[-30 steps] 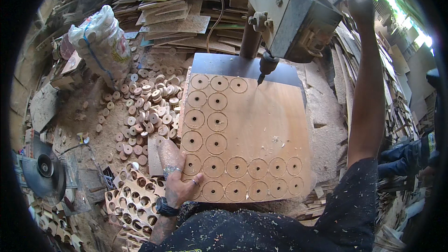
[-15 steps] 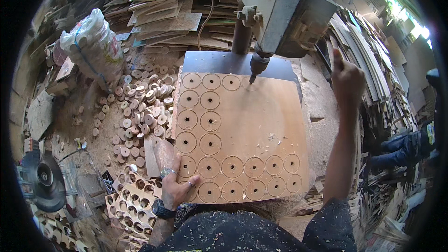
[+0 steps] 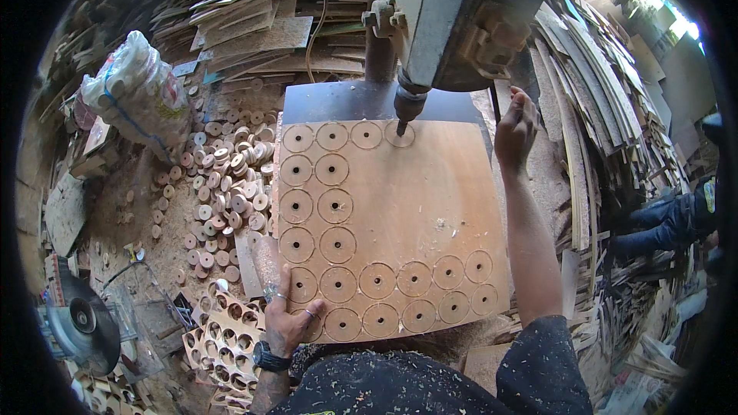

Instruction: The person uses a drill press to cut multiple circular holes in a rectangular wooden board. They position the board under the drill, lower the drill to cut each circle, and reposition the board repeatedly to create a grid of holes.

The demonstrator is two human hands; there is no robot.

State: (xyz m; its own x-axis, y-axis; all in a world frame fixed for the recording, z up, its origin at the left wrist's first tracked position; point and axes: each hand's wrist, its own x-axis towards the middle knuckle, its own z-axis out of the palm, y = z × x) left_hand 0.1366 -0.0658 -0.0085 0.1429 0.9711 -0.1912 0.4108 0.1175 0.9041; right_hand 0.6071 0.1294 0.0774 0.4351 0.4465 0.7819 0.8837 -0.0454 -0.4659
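A thin wooden board (image 3: pixel 419 200) lies on the dark drill press table (image 3: pixel 323 102). Rows of cut rings with centre holes run along its left, near and part of its far edge. My left hand (image 3: pixel 290 321) grips the board's near left corner, thumb and a finger on top; its other fingers are partly hidden. The drill chuck (image 3: pixel 410 100) is lowered, its cutter meeting the board inside a ring at the far edge. My right hand (image 3: pixel 516 127) is raised at the right with fingers curled round the drill press lever (image 3: pixel 494 104). Pale shavings (image 3: pixel 442 224) dot the board.
Many loose wooden discs (image 3: pixel 231 177) are heaped on the dusty floor at left. Nearby are a plastic sack (image 3: pixel 138 92), a board full of round holes (image 3: pixel 223 342) and a round fan-like machine (image 3: pixel 81 323). Stacked sheets (image 3: pixel 254 34) and strips (image 3: pixel 600 92) line the back and right.
My right hand has come down and leftward with the lever. The chuck has dropped, and a ring now shows round the cutter. My left hand still holds the corner; the view has shifted slightly.
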